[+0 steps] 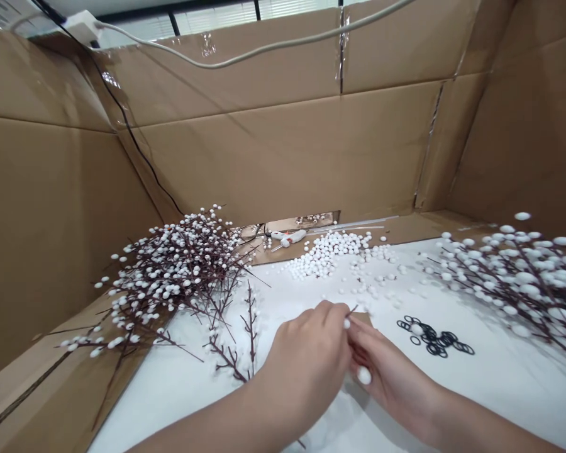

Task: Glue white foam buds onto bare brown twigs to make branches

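Both hands meet low in the centre of the head view, over a white sheet (457,402). My left hand (306,358) is closed, its knuckles up, around a thin dark twig (353,309) whose tip pokes out between the hands. My right hand (387,371) is closed too, pressed against the left, with fingers mostly hidden. A white berry (364,375) shows below the right fingers and a smaller one (346,323) near the twig tip. A piece of brown cardboard (363,319) lies partly behind the hands.
Left, a heap of white-berried branches (179,264); bare twigs (249,321) beside my left hand. Loose white berries (325,251) and a glue gun (287,237) lie behind. Black rings (434,340) and more berried branches (519,277) are right. Cardboard walls (264,151) surround the area.
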A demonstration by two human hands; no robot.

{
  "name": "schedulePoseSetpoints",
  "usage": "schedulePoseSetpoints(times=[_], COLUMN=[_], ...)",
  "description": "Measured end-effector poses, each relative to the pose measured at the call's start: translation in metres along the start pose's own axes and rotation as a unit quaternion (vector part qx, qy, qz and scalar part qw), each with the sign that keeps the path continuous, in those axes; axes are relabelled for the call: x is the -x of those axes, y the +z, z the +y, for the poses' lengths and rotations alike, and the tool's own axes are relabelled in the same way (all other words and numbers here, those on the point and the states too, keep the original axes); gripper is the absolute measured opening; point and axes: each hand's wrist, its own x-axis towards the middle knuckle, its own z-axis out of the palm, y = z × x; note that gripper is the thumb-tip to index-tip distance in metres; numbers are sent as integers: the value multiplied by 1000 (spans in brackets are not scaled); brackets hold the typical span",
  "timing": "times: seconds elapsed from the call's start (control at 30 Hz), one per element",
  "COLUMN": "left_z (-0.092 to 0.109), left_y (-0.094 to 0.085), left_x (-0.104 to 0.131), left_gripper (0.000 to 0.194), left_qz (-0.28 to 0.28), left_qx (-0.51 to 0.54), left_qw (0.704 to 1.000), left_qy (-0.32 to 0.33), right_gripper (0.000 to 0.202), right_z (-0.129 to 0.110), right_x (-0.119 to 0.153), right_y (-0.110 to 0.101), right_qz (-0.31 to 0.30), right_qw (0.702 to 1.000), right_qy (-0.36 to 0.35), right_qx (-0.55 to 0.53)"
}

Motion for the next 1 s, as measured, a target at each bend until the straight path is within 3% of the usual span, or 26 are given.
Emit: schedulePoseSetpoints(times=[0.13, 0.2, 0.4, 0.6, 0.77, 0.87, 1.0], left_z=[-17, -31, -53, -42, -36, -33, -27], left_y=[-12, -15, -6, 11, 15, 15, 16], left_x=[-15, -24, -38, -28, -23, -22, -21], left_gripper=[27, 22, 18, 19, 22, 25, 25], left_qz=[-2, -2, -93, -143, -180, -162, -137], left_qx=[63, 147, 428, 546, 539, 538, 572], left_qw=[994, 984, 883, 813, 809, 816, 796], left_qy=[-89, -99, -166, -141, -149, -137, -141], right_gripper=[10, 18, 54, 55, 37, 37, 36], right_z=[-6, -12, -37, -36, -34, -32, -28], right_x=[-3, -5, -8, -13, -14, -14, -13], right_y=[-3, -5, -9, -10, -8, -11, -14], right_qz=[12, 28, 126, 155, 161, 145, 111], right_qw=[998, 994, 982, 980, 979, 980, 985], right_qy=[29, 34, -31, -38, -41, -49, -65], right_qx=[-52, -99, -135, -123, -120, -125, -119])
